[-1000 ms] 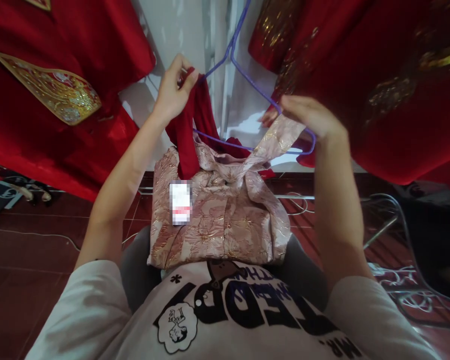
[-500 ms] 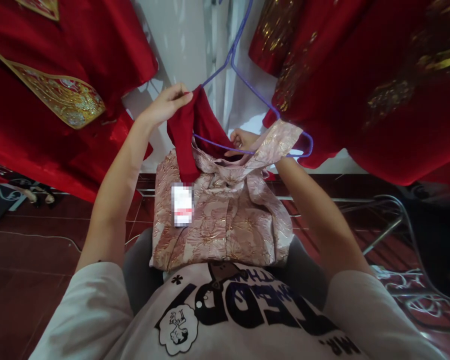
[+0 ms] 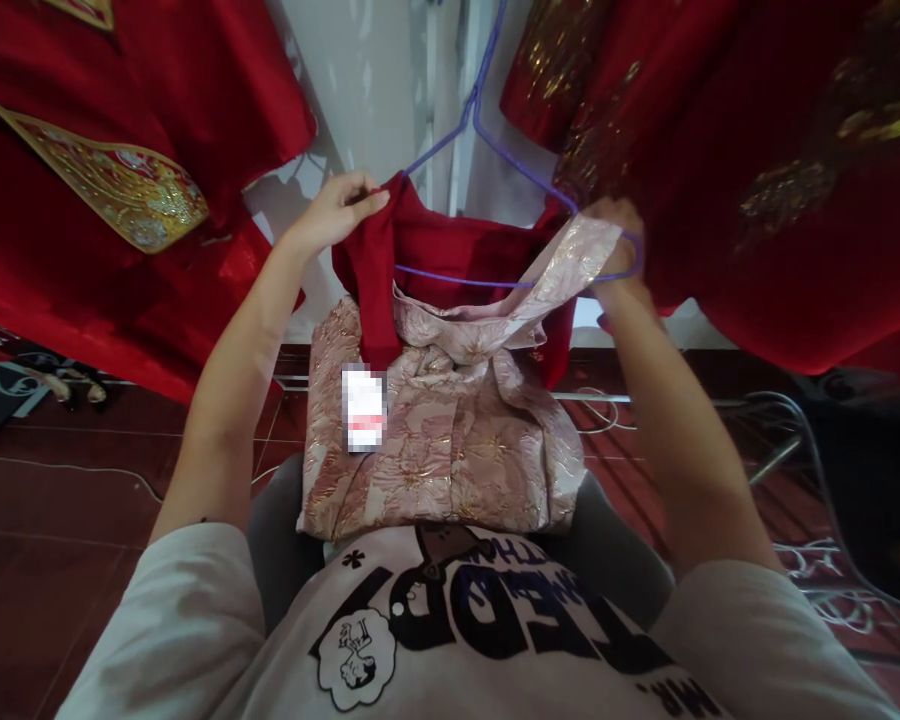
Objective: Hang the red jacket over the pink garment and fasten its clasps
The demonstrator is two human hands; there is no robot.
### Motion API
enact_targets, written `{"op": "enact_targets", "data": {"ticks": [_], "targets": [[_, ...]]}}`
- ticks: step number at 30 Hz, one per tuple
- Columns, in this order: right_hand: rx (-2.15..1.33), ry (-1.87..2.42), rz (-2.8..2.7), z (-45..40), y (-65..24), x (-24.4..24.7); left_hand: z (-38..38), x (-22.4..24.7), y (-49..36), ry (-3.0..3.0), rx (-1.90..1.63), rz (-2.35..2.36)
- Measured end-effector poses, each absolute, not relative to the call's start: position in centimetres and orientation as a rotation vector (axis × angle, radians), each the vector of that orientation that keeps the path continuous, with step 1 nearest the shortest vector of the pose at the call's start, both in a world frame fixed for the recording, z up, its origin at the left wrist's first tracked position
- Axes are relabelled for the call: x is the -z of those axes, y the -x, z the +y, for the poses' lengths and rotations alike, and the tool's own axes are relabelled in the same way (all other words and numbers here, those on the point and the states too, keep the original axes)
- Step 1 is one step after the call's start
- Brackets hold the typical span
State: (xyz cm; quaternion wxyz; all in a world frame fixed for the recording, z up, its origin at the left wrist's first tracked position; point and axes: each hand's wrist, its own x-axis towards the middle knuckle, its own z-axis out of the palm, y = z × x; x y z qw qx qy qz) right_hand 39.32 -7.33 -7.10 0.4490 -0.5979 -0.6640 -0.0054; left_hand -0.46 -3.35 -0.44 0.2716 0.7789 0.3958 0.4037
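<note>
A purple wire hanger [image 3: 487, 140] hangs in front of me, tilted. Over its left shoulder lies a red garment [image 3: 379, 270], stretched across behind the hanger's bottom bar. My left hand [image 3: 345, 205] pinches the red cloth at the left shoulder. At the hanger's right end my right hand [image 3: 621, 235] is closed on the red garment's other side, slightly blurred and partly hidden. A pink-and-gold brocade strap [image 3: 570, 255] loops over the right part of the hanger. It joins a brocade garment [image 3: 450, 440] resting on my lap. A white tag [image 3: 364, 408] lies on the brocade.
Red garments with gold embroidery hang at the left [image 3: 127, 190] and right [image 3: 720, 200]. White cables [image 3: 840, 600] and a dark chair with a metal frame [image 3: 817, 450] are at the right, on red floor tiles [image 3: 45, 520]. Shoes [image 3: 82, 390] stand at the left.
My right hand has moved right and up, from inside the hanger to its right end. The red garment now spreads across behind the hanger. My left hand stays at the left shoulder.
</note>
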Motion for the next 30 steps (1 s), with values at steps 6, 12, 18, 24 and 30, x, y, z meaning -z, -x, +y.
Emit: {"op": "enact_targets", "data": {"ticks": [6,12,18,24,30], "targets": [[-0.167,1.585,-1.502,-11.3,-44.8,4.2,-3.1,0.9,0.2,-2.086,-1.093,1.049],[0.093,1.524,-1.52,-13.4,-43.2,0.8,-2.0,1.8,0.6,-2.189,-1.063,0.974],[0.098,1.526,-1.654,-16.4,-39.2,-1.0,-2.1,2.9,0.8,-2.35,-1.203,0.883],[-0.287,1.453,-1.811,-16.4,-35.9,-1.2,-1.6,4.0,0.3,-2.374,-1.285,0.917],[-0.628,1.135,-1.589,-14.6,-30.2,0.4,-2.2,4.1,-0.4,-2.433,-1.373,0.966]]}}
